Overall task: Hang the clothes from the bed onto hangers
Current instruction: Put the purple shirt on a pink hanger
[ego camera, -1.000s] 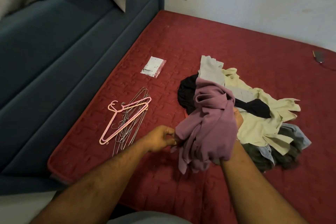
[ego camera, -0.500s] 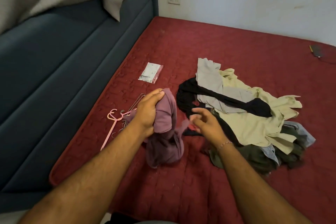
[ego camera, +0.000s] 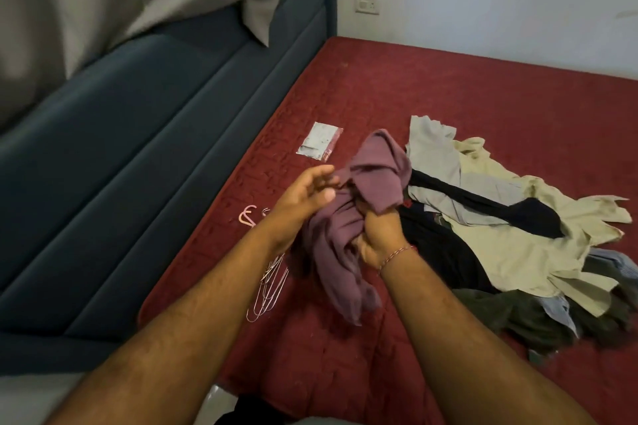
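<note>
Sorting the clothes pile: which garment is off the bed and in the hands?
The mauve purple garment, gripped by the right hand; the cream, grey and black clothes lie on the red mattress.

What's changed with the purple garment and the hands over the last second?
The purple garment passed from the right hand to the left, and now the right hand grips it again. The left hand has opened beside it. The clothes pile and hangers stayed put.
</note>
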